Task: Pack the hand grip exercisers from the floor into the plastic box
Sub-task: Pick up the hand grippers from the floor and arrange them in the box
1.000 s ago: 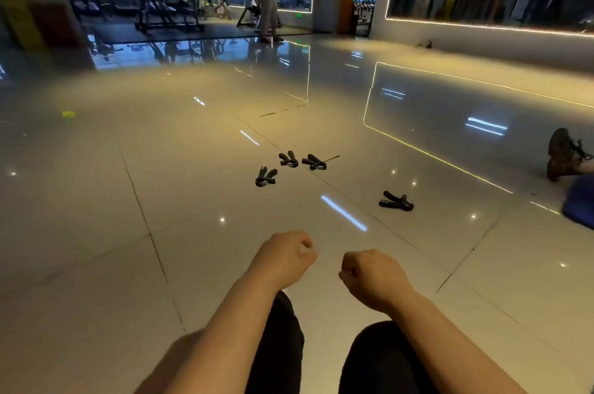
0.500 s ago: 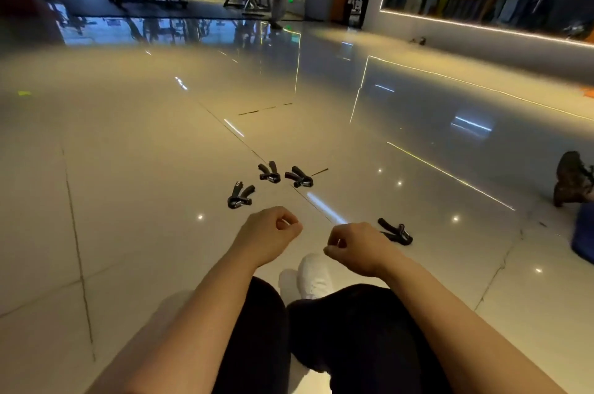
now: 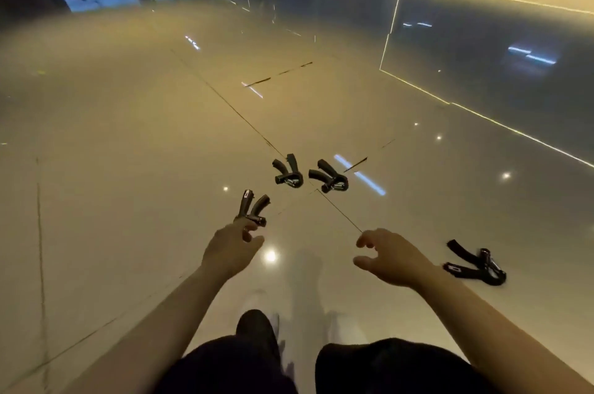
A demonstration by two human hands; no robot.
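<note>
Glossy beige tiled floor [image 3: 128, 168] fills the view, crossed by dark grout lines and spotted with lamp reflections; a bright strip of reflected light [image 3: 360, 175] lies right of centre. Two bare forearms reach forward from the lower edge over dark-trousered knees [image 3: 385, 364]. Left hand [image 3: 229, 250]: fingers loosely curled, fingertips at the spring end of the nearest black V-shaped hand grip exerciser [image 3: 252, 210], whose two handles point away from the person; contact looks likely, but whether the fingers have closed on it cannot be told from this view. Right hand [image 3: 390, 257]: held above the floor, thumb and fingers spread apart in a relaxed half-curl, holding nothing. To its right, close by and apart from it, lies a second black hand grip exerciser with a metal spring [image 3: 475, 263], flat on the tile, handles pointing left. Further out, near the crossing of grout lines, a third black exerciser [image 3: 287, 170] and a fourth black exerciser [image 3: 329, 176] lie side by side, just apart, both with handles angled up-left. All four exercisers are on the floor. The plastic box does not appear in this view.
</note>
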